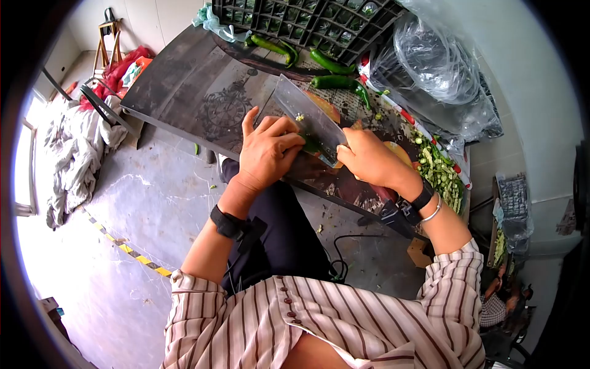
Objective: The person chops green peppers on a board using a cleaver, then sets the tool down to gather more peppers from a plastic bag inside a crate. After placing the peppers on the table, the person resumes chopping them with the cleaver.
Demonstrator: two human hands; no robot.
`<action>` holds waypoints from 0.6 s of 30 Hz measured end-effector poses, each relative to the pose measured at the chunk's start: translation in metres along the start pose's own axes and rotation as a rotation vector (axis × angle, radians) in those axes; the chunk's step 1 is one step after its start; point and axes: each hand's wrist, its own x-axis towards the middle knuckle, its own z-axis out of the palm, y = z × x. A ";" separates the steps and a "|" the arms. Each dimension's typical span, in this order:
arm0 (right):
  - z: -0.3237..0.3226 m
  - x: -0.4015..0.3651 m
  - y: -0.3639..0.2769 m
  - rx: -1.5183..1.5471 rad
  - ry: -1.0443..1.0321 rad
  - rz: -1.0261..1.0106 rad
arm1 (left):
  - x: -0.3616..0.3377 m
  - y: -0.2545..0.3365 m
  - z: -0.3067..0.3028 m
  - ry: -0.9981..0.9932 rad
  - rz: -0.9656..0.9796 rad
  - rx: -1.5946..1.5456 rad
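Nearest is a striped shirt (258, 317) and dark trousers (279, 237), and in front of them the bench (166, 92), whose dark, worn top carries a printed pattern and many scraps. The left hand (267, 147) has its fingers bent, pinching a green pepper (312, 146) at the near edge of the bench, with one finger raised. The right hand (369, 154) is closed around the handle of the knife (313, 117). The wide blade stands over the pepper and partly hides it; small pale bits stick to the metal. The blade's long axis runs from the right hand away and to the left – the visible part of the pepper goes slantwise, from the left fingertips to the right and nearer the body

To the right lies a heap of cut pieces (439, 175). Farther are whole peppers (332, 82), a black crate (301, 21) and clear plastic bags (439, 61). Around is a grey floor (141, 184) with yellow-black tape (129, 249), a crumpled cloth (77, 154) on the left, and a pale wall (147, 21) behind
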 end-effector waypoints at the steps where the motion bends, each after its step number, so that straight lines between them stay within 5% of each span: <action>1: -0.001 0.001 -0.001 -0.007 -0.016 -0.020 | 0.000 0.000 0.000 -0.008 0.001 0.010; 11: 0.008 0.011 -0.009 0.014 0.031 0.085 | 0.001 0.001 0.004 0.041 0.026 0.048; 15: 0.015 0.014 0.003 -0.195 0.172 -0.133 | 0.001 0.001 0.006 0.057 0.045 0.072; 17: -0.006 0.014 -0.018 -0.076 -0.096 0.013 | 0.002 0.003 0.004 0.057 0.067 0.094; 18: -0.006 0.012 -0.016 -0.196 -0.058 -0.149 | 0.002 0.004 0.003 0.039 0.053 0.080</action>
